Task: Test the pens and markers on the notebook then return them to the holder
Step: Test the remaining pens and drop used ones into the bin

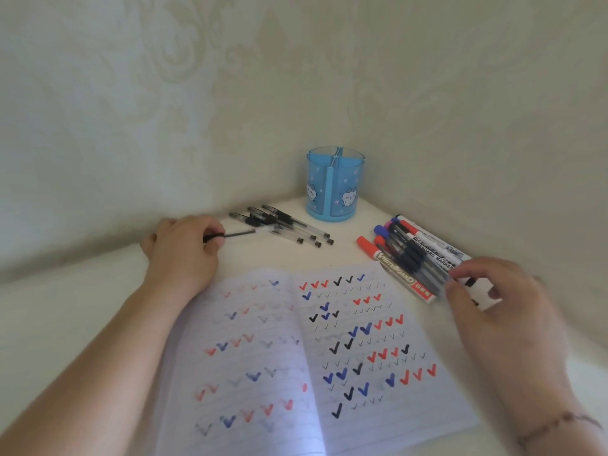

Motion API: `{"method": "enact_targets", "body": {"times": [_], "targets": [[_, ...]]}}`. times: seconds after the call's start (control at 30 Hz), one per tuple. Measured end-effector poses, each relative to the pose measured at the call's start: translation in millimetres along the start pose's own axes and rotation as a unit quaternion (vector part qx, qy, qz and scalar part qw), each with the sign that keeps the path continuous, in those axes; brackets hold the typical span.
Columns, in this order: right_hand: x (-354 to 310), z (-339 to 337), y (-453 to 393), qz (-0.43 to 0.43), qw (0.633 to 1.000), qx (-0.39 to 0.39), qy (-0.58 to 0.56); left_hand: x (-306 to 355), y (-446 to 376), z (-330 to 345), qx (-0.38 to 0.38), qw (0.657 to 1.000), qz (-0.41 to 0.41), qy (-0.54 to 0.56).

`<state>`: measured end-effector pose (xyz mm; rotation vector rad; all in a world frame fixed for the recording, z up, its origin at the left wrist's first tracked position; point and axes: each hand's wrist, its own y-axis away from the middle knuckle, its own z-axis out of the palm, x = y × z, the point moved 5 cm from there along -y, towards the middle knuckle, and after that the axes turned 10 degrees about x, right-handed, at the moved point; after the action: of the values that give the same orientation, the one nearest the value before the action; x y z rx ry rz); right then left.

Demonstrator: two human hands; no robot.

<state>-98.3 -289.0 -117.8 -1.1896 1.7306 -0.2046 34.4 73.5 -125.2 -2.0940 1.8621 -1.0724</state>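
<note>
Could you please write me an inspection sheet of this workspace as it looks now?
Surface: white table in a wall corner.
Job's things: open notebook full of ticks; blue holder looks empty; clear pens and whiteboard markers lie loose.
Clutter: nothing seen.
Grip: left hand holds a black pen; right hand touches the markers, hold unclear.
Cables: nothing seen.
Surroundings: patterned wallpaper.

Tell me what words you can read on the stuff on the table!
"WHITEBOARD" on the red-capped marker.
"WHITEBOARD MARKER" on the white marker, its first letters partly covered.
Small print on the white marker: too blurred to read.
Blue holder: cat pictures only, no words.
Notebook: only tick marks.
</note>
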Motion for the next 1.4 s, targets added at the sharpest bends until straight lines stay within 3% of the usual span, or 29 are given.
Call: {"method": "enact_targets", "body": {"times": [0.07, 0.17, 0.27, 0.37, 0.47, 0.57, 0.73, 0.93, 1.1, 1.23, 1.33, 1.4], "targets": [[-11, -3, 5, -0.028, 0.998, 0.013, -0.061, 20, 4, -15, 0.026, 0.989, 0.053, 0.133], [-28, 0, 16, -0.041, 0.976, -0.060, -0.204, 64, 32, -36, -0.036, 0.943, 0.144, 0.299], [-43, 4, 28, -0.115, 0.951, -0.144, -0.246, 100, 72, -40, -0.150, 0.888, 0.271, 0.341], [-47, 1, 31, -0.165, 0.939, -0.135, -0.270, 110, 88, -34, -0.196, 0.856, 0.361, 0.313], [-53, 0, 35, -0.203, 0.928, -0.125, -0.286, 107, 87, -31, -0.188, 0.856, 0.367, 0.313], [-57, 1, 39, -0.188, 0.929, -0.125, -0.293, 111, 92, -30, -0.199, 0.845, 0.385, 0.314], [-58, 5, 43, -0.134, 0.903, -0.196, -0.358, 117, 98, -33, -0.204, 0.841, 0.406, 0.293], [-62, 1, 45, -0.124, 0.887, -0.219, -0.386, 115, 97, -34, -0.242, 0.818, 0.377, 0.360], [-51, -7, 31, 0.041, 0.839, -0.168, -0.516, 100, 85, -33, -0.256, 0.834, 0.301, 0.386], [-31, 6, 25, 0.224, 0.846, -0.147, -0.462, 95, 83, -29, -0.254, 0.842, 0.266, 0.395], [-30, 13, 31, 0.266, 0.830, -0.196, -0.449, 94, 83, -24, -0.236, 0.855, 0.275, 0.370], [-36, 13, 36, 0.220, 0.850, -0.264, -0.399, 93, 82, -23, -0.224, 0.863, 0.276, 0.360]]}}
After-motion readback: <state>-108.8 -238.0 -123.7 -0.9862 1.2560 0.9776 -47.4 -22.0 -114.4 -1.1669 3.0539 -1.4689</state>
